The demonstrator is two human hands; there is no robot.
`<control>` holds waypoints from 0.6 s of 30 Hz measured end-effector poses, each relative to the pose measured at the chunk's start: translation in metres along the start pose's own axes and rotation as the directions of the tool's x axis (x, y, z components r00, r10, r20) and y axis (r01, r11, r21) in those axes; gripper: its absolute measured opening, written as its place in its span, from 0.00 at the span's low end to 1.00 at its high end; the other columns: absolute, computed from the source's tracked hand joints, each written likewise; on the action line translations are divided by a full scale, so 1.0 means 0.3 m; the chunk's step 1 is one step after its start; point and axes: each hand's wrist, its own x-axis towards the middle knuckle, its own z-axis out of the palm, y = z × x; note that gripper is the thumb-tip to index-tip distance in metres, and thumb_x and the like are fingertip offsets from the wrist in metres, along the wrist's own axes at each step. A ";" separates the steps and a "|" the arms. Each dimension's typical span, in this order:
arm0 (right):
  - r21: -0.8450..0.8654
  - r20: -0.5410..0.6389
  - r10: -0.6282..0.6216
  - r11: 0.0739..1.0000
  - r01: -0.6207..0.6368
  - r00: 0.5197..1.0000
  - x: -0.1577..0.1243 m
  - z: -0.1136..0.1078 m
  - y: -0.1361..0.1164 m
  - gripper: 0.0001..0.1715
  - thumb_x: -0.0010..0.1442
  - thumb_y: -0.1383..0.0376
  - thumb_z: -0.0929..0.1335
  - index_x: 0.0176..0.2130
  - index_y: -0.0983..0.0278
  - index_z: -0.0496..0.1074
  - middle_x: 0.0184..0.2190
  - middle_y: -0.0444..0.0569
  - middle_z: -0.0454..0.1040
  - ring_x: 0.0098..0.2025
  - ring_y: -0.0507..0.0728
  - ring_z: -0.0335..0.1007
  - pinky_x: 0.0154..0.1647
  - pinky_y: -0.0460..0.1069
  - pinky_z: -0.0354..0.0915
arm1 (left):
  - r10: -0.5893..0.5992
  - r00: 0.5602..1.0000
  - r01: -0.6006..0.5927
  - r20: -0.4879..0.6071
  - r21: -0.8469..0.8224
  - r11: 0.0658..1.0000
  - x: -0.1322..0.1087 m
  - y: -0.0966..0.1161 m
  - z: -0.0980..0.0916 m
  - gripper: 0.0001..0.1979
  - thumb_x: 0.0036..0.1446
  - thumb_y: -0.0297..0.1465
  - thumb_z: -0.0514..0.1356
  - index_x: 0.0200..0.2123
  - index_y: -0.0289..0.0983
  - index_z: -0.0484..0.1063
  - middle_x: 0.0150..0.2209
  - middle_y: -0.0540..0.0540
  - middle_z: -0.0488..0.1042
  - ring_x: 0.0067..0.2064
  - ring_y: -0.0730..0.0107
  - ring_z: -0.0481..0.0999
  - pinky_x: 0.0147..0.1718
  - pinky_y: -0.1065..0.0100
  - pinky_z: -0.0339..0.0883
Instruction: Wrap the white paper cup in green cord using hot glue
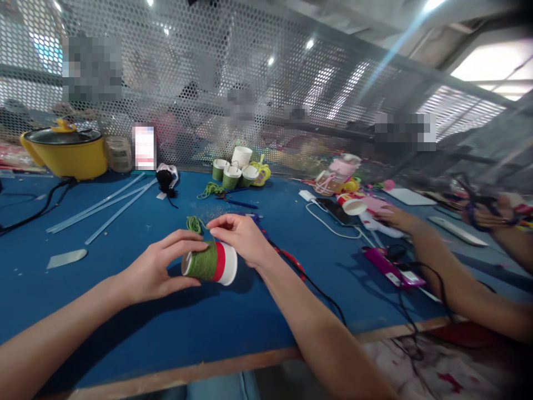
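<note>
My left hand is wrapped round a paper cup that lies tilted on its side just above the blue table. Green yarn covers part of the cup, with a red band beside it and a bare white rim facing right. Thumb and fingertips of my right hand are pinched together at the cup's upper side, on a thin strand of green yarn. Just behind the cup, a small loose bundle of green yarn rests on the table.
Several green-wrapped cups stand at the back beside yarn and pliers. Clear glue sticks and a yellow pot are on the left. A cabled tool with a red part lies right; beyond are a purple box and another person's hands.
</note>
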 end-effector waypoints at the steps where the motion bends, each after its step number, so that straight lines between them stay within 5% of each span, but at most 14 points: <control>1: 0.001 0.007 0.001 1.000 -0.001 1.000 -0.001 0.000 0.000 0.05 0.45 0.68 0.69 0.28 0.65 0.73 0.22 0.42 0.71 0.26 0.49 0.64 0.30 0.46 0.61 | 0.008 1.000 -0.008 0.000 0.004 1.000 -0.001 0.000 0.000 0.22 0.55 0.32 0.61 0.52 0.39 0.60 0.50 0.39 0.65 0.52 0.60 0.68 0.49 0.60 0.66; 18: -0.043 0.057 0.008 0.999 -0.005 0.998 -0.012 0.002 -0.018 0.04 0.46 0.69 0.69 0.28 0.65 0.73 0.24 0.44 0.72 0.27 0.51 0.67 0.31 0.47 0.63 | 0.085 0.996 -0.084 -0.003 0.105 0.991 -0.010 0.001 0.008 0.20 0.57 0.31 0.58 0.53 0.38 0.60 0.51 0.37 0.64 0.51 0.60 0.68 0.48 0.60 0.68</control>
